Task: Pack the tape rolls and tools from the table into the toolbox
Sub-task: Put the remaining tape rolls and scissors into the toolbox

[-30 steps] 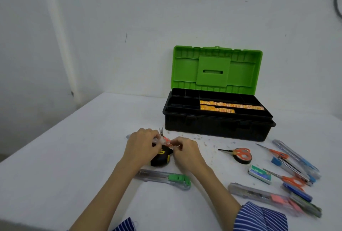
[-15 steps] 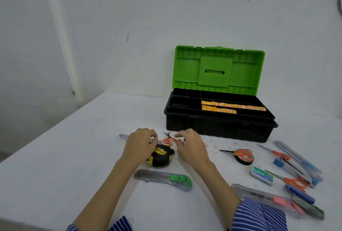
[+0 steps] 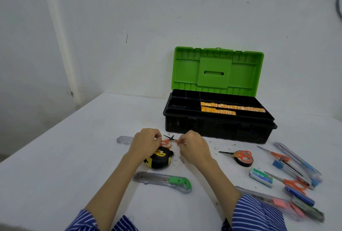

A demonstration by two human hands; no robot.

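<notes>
At the bottom of the frame your two forearms, in blue-striped sleeves, reach forward over a white table (image 3: 55,156). Just beyond them, low centre, lies a clear utility knife with a green slider (image 3: 162,181). Lower right is a scatter of unpacked tools: a knife with a pink slider (image 3: 268,200), orange-handled scissors (image 3: 290,182), a small green-and-white box (image 3: 261,177) and more clear cutters with blue parts (image 3: 299,164). Right of centre, a second pair of orange scissors (image 3: 240,154) rests on a black tape roll (image 3: 244,162).

At centre, a yellow-and-black tape measure (image 3: 159,159) sits on the table touching your left hand (image 3: 146,142). That hand's fingers are curled, pinching at a small clear tape roll (image 3: 166,144). Your right hand (image 3: 194,147) is also curled, fingertips pinching a small orange piece beside small scissors (image 3: 169,138) between the hands; exactly what each finger holds is too small to tell.

Farther back, upper right of centre, the black toolbox (image 3: 218,128) stands open, green lid (image 3: 218,71) upright. Its top tray shows only orange strips (image 3: 231,109).

The packing looks barely started: nearly every tool and tape roll is on the table.
</notes>
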